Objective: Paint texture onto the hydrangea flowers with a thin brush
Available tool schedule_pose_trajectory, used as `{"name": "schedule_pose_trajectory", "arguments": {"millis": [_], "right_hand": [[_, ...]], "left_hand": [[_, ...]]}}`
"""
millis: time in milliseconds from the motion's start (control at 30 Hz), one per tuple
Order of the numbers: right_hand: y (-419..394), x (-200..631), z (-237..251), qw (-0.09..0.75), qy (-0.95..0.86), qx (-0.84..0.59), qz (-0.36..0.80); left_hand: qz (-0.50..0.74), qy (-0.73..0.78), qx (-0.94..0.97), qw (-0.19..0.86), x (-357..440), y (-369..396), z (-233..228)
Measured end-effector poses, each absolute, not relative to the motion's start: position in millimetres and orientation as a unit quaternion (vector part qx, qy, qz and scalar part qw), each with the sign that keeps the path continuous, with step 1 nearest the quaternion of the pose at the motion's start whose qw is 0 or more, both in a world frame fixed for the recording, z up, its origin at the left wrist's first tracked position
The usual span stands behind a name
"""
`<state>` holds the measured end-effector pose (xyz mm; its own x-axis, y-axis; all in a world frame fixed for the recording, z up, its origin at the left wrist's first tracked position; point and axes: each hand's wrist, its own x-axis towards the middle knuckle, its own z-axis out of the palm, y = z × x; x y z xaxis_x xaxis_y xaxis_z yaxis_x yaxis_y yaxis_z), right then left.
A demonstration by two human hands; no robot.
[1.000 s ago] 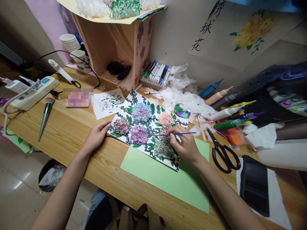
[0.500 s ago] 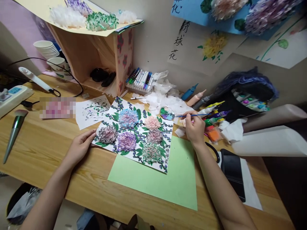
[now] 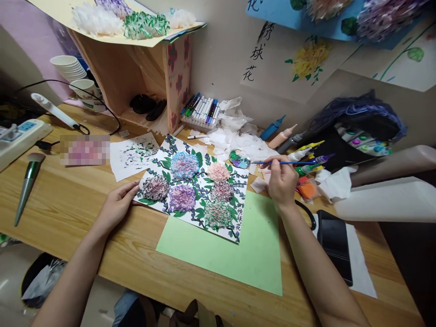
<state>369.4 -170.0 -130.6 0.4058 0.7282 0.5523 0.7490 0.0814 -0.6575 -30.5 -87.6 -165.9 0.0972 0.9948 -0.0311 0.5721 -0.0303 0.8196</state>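
Note:
My right hand (image 3: 283,181) pinches a thin blue paintbrush (image 3: 299,162), its tip pointing left at a small round palette (image 3: 240,159) smeared with green, blue and purple paint. At the left corner of a flower picture (image 3: 200,222), my left hand (image 3: 120,200) grips the edge, thumb on top and fingers partly hidden. Fluffy raised blossoms in blue, pink, purple, grey and green cover the white sheet, with painted leaves between them and Chinese characters at its lower right. Beneath it lies a light green sheet (image 3: 221,263), partly covered.
Paint bottles (image 3: 272,127) and crumpled tissue (image 3: 235,141) lie behind the palette. A marker set (image 3: 200,111) stands by a cardboard box (image 3: 179,81). Left are a paint-marked paper (image 3: 134,156), a large makeup-style brush (image 3: 27,190) and a power strip (image 3: 23,141). A black case (image 3: 334,245) lies right.
The brush has shifted slightly right, its tip still beside the palette. My left hand stays on the picture's corner. The whole view has moved a little.

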Motion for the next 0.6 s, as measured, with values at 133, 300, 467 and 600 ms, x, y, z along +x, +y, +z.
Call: {"name": "schedule_pose_trajectory", "arguments": {"millis": [133, 300, 467, 600], "right_hand": [[-182.2, 338.3, -124.5, 0.587, -0.535, -0.599, 0.102], [-194.3, 301.1, -125.2, 0.487, -0.681, -0.527, 0.148], [-194.1, 291.8, -130.7, 0.419, -0.727, -0.519, 0.162], [-191.3, 291.4, -134.3, 0.395, -0.746, -0.511, 0.163]], "left_hand": [[0.298, 0.613, 0.625, 0.379, -28.1, -89.6, -162.9], [0.301, 0.614, 0.599, 0.416, -25.3, -91.2, -161.1], [0.298, 0.607, 0.613, 0.409, -26.7, -90.9, -163.0], [0.288, 0.601, 0.621, 0.412, -28.7, -90.4, -165.1]]}}
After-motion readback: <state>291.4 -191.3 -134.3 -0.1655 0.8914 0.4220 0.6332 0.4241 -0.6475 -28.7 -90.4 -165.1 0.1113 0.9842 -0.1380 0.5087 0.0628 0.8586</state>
